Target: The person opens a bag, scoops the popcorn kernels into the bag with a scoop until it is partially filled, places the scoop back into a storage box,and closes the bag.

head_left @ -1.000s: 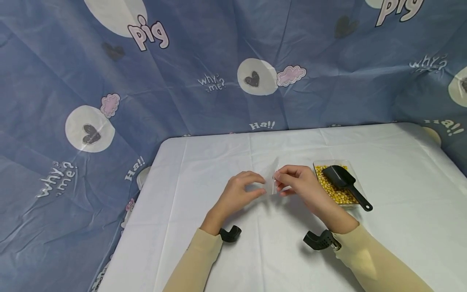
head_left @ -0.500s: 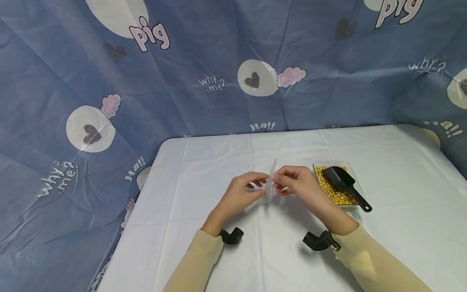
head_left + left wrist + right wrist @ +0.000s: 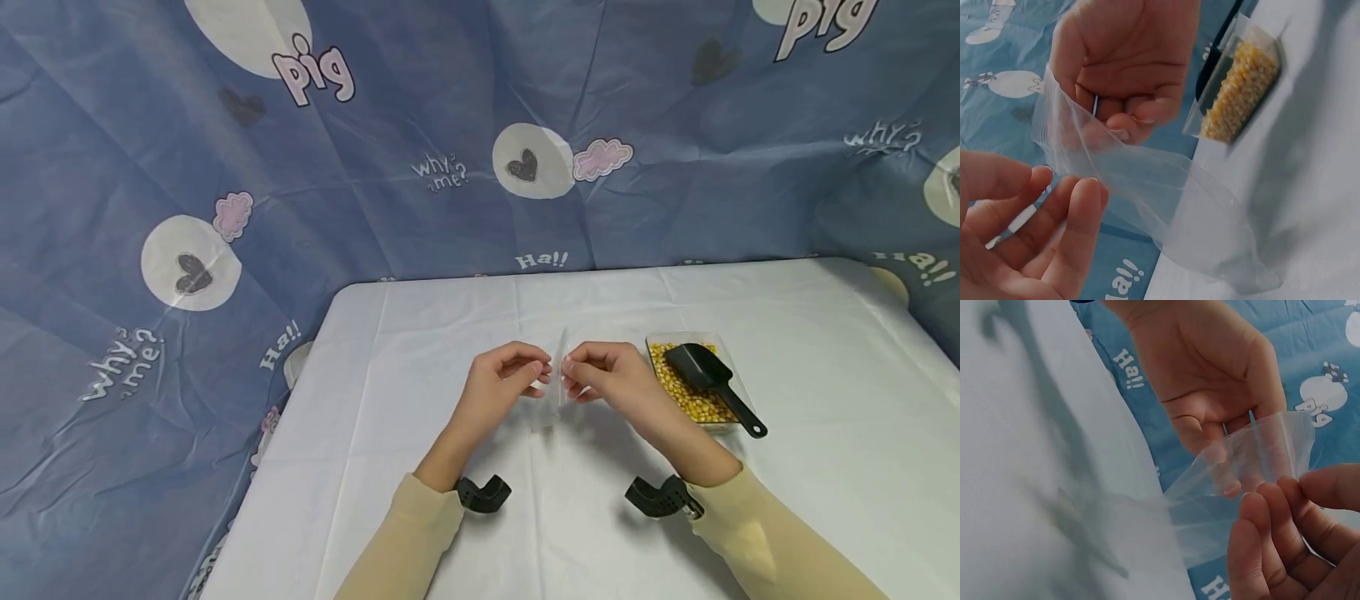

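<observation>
A clear plastic zip bag [image 3: 1166, 194] hangs between my two hands, its ridged mouth edge uppermost. My right hand [image 3: 607, 371] pinches the mouth edge of the bag [image 3: 1204, 506] between thumb and index finger, with the other fingers loosely bent behind. Opposite it, my left hand [image 3: 506, 383] has thumb and index fingertips drawn together at the mouth edge, a small gap from the right fingertips. In the left wrist view, the left hand [image 3: 1029, 231] is close to the camera. The bag's lower end droops towards the table.
To the right stands a clear box [image 3: 738, 367] of yellow corn kernels [image 3: 693, 404]. A black scoop [image 3: 701, 367] lies on the kernels, its handle over the box's near edge. White cloth covers the table [image 3: 420, 333]; a blue printed curtain [image 3: 375, 217] hangs behind.
My left thumb has moved up to the fingers, from a spread hand to a pinch at the bag. The bag's lower end now hangs further down. My right hand has hardly moved.
</observation>
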